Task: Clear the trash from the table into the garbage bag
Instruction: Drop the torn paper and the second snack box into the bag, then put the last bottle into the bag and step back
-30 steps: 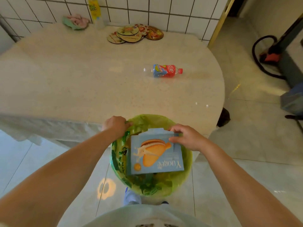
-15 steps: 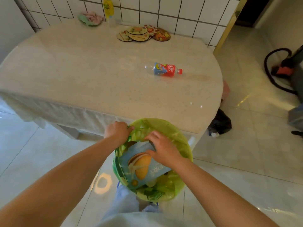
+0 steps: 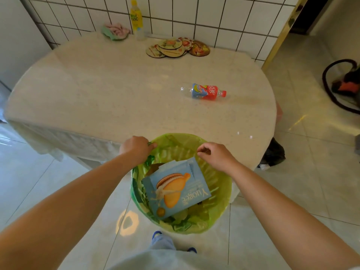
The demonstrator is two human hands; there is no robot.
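Nearest, at 6 o'clock, the green garbage bag (image 3: 218, 184) hangs open below the table edge, with the blue biscuit box (image 3: 175, 189) lying tilted inside it, touched by neither hand. The left hand (image 3: 136, 148) pinches the bag's rim at its 10 o'clock side, holding the mouth wide. The right hand (image 3: 216, 155) hovers over the rim at 1 o'clock, fingers loosely curled and holding nothing.

Further out, at about 1 o'clock on the table (image 3: 97, 90), the plastic bottle (image 3: 203, 92) lies on its side, well apart from everything else. It looks empty, so probably light, smooth and apt to roll; a grasp round the labelled middle should suit best.

Farthest, near 12 o'clock by the tiled wall, sit a stack of round coasters (image 3: 176, 47), a yellow bottle (image 3: 136, 18) standing upright, and a crumpled cloth (image 3: 115, 31)
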